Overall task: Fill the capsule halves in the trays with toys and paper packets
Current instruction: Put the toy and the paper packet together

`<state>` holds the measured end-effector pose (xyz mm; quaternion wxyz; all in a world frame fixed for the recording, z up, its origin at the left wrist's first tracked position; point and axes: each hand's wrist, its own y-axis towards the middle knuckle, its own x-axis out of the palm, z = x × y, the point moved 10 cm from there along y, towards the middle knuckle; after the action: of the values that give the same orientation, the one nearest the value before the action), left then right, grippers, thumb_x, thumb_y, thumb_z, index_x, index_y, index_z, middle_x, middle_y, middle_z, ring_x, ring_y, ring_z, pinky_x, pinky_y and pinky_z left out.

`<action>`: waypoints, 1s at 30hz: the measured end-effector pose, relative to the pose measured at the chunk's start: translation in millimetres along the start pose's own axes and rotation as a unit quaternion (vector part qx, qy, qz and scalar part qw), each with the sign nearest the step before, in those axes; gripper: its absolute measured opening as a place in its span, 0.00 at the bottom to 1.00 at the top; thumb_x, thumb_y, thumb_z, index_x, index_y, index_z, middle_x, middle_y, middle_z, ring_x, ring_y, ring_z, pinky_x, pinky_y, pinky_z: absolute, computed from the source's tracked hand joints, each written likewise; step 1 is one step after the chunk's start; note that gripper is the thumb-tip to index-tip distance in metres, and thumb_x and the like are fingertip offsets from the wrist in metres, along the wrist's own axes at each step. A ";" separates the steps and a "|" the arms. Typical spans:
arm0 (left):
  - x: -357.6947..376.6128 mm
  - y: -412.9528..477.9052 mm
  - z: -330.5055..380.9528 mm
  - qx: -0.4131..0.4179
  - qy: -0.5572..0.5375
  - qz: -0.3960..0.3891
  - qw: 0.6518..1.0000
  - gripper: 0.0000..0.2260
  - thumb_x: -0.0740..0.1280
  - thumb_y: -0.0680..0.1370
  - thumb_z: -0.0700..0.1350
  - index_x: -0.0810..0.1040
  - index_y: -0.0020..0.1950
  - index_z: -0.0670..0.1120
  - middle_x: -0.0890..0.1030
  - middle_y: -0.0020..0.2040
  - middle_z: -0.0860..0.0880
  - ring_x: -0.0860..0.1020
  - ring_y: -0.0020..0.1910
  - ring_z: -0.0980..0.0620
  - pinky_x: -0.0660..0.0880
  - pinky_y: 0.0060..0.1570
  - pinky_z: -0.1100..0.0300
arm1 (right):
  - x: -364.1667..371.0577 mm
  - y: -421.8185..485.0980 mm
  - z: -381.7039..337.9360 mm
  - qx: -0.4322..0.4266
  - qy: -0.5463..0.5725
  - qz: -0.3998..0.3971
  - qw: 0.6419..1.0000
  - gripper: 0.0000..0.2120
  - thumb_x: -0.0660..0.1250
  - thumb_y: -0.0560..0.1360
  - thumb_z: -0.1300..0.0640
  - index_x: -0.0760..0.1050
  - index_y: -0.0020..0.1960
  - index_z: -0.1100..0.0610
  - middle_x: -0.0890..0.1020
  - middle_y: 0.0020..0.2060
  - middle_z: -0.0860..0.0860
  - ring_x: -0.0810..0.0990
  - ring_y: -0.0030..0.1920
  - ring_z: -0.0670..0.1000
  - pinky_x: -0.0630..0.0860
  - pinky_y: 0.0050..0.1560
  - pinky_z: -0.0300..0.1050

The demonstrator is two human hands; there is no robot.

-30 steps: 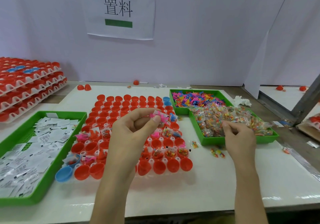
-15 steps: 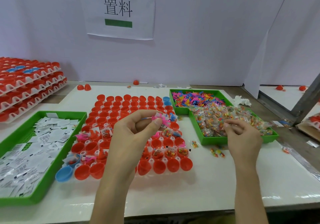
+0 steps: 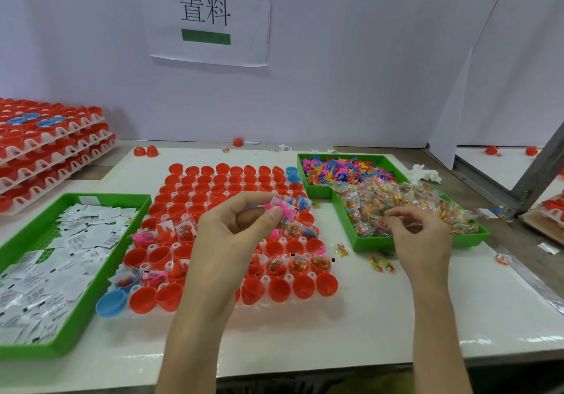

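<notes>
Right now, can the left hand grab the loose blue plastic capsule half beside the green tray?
Probably not: nothing blocks the blue capsule half, but the left hand holds toys and packets.

Left hand (image 3: 244,232) and right hand (image 3: 422,238) both pinch, fingers curled.

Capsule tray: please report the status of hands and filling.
Left hand pinches toys and paper packets above capsule tray. Right hand curled in bead packets, grip unclear. Tray partly filled; nothing blocking.

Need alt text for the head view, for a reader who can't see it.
The left hand pinches toys and paper packets above a white tray of red capsule halves; the right hand pinches a clear bead packet over a green tray of them.
</notes>
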<state>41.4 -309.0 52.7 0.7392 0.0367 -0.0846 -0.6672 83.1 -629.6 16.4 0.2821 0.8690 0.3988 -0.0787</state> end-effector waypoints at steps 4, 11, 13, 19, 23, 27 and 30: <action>0.0 0.0 -0.5 0.001 -0.005 -0.001 1.000 0.12 0.72 0.68 0.51 0.84 0.51 0.53 0.88 0.42 0.52 0.86 0.44 0.55 0.76 0.51 0.59 | 0.4 0.7 2.1 0.012 -0.012 -0.002 1.000 0.06 0.72 0.74 0.62 0.82 0.43 0.52 0.77 0.48 0.52 0.74 0.38 0.40 0.67 0.41 0.30; 5.4 0.7 -0.5 0.013 0.003 -0.012 1.000 0.13 0.72 0.68 0.52 0.85 0.51 0.51 0.87 0.44 0.52 0.85 0.46 0.55 0.80 0.50 0.65 | -4.4 -8.7 -28.8 -0.004 0.069 -0.004 0.998 0.08 0.74 0.72 0.63 0.78 0.40 0.52 0.81 0.39 0.45 0.80 0.39 0.45 0.79 0.45 0.46; 8.0 0.7 1.8 0.023 0.009 -0.016 1.000 0.13 0.72 0.67 0.53 0.86 0.49 0.51 0.87 0.45 0.53 0.85 0.47 0.56 0.79 0.47 0.71 | 9.0 -16.5 -54.3 -0.015 0.167 -0.068 0.984 0.09 0.75 0.71 0.67 0.79 0.40 0.54 0.84 0.38 0.50 0.84 0.42 0.51 0.81 0.45 0.43; 11.2 -2.7 16.5 0.074 0.004 -0.025 0.997 0.09 0.74 0.68 0.50 0.87 0.47 0.51 0.87 0.43 0.52 0.85 0.45 0.55 0.78 0.46 0.69 | 37.5 -55.9 -141.2 -0.113 0.284 -0.232 0.923 0.10 0.74 0.72 0.69 0.84 0.46 0.55 0.87 0.39 0.49 0.85 0.39 0.46 0.80 0.44 0.36; 10.0 -5.1 25.8 0.111 0.013 -0.025 0.993 0.08 0.75 0.69 0.47 0.86 0.47 0.51 0.87 0.42 0.52 0.85 0.43 0.54 0.80 0.44 0.67 | 41.0 -70.5 -158.4 -0.128 0.283 -0.286 0.907 0.11 0.72 0.74 0.68 0.85 0.48 0.52 0.87 0.41 0.48 0.86 0.43 0.47 0.81 0.46 0.38; 5.4 -5.9 29.5 0.128 0.017 -0.007 0.992 0.09 0.76 0.68 0.47 0.83 0.46 0.51 0.86 0.39 0.52 0.85 0.39 0.55 0.79 0.40 0.68 | 43.2 -74.8 -161.5 -0.124 0.278 -0.330 0.894 0.13 0.69 0.76 0.70 0.85 0.48 0.53 0.87 0.41 0.48 0.85 0.41 0.45 0.80 0.45 0.37; 0.5 -5.0 30.4 0.134 0.019 0.008 0.991 0.07 0.77 0.67 0.48 0.83 0.42 0.52 0.85 0.38 0.51 0.84 0.38 0.54 0.79 0.40 0.67 | 43.6 -75.2 -159.6 -0.118 0.274 -0.343 0.891 0.14 0.68 0.76 0.71 0.85 0.47 0.54 0.86 0.38 0.48 0.84 0.38 0.45 0.79 0.42 0.35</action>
<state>31.2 -308.3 81.8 0.7345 0.1473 -0.1591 -0.6430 42.8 -473.7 100.7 0.2172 0.6258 0.7397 0.1185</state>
